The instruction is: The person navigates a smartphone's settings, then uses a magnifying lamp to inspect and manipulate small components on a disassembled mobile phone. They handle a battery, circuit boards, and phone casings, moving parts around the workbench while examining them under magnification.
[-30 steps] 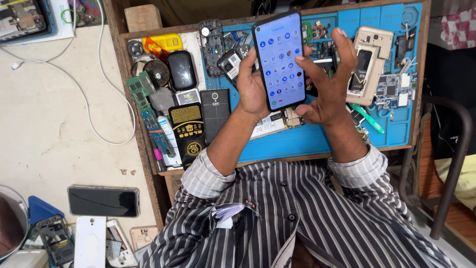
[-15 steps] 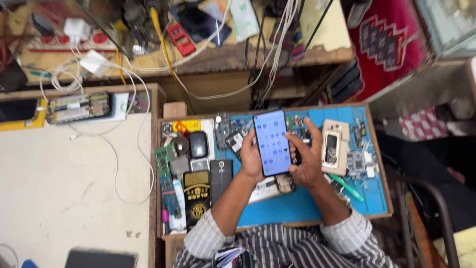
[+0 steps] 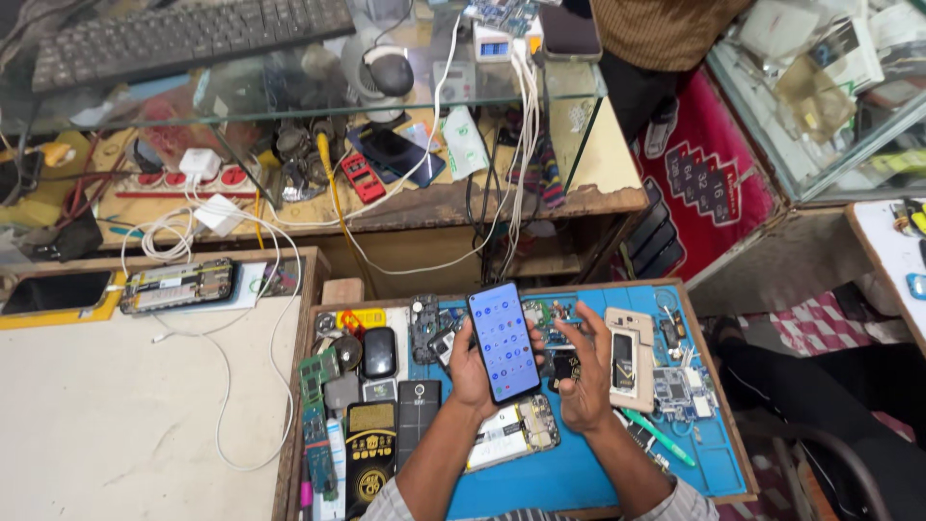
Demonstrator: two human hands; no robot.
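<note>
**benchrat:** Compared with a second earlier, the view had pulled way back. The phone filled the middle before; now it sat small at 6 o'clock of the frame, and a glass shelf with a keyboard (image 3: 183, 34) showed up at 11 o'clock. The hands themselves hadn't shifted their hold.

**solderjoe:** Going left to right, what was on the bench?

**benchrat:** Off at 9 o'clock there was an opened handset (image 3: 178, 286) on the white table (image 3: 116, 405), with a white cable (image 3: 231, 386) looping down from it. Then the parts pile: a black mouse-shaped thing (image 3: 378, 351) and a black-and-gold battery (image 3: 370, 453), parked at the mat's left edge, I'd guess to keep the middle free.

**solderjoe:** And the hands?

**benchrat:** His left hand (image 3: 470, 371) was wrapped round the lit smartphone (image 3: 503, 340) from the left edge, fingers curled behind it. It was held upright, screen tilted toward the camera, probably so he could read it. The right hand (image 3: 585, 371) clasped the right edge, fingers half curled, thumb by the glass. The phone hung just above the blue mat (image 3: 579, 473), clear of the stripped board (image 3: 511, 434) below it.

**solderjoe:** Further right?

**benchrat:** A gold phone back (image 3: 629, 359) at 3 o'clock of the hands, and a green pen-like tool (image 3: 658, 436) at about 4.
</note>
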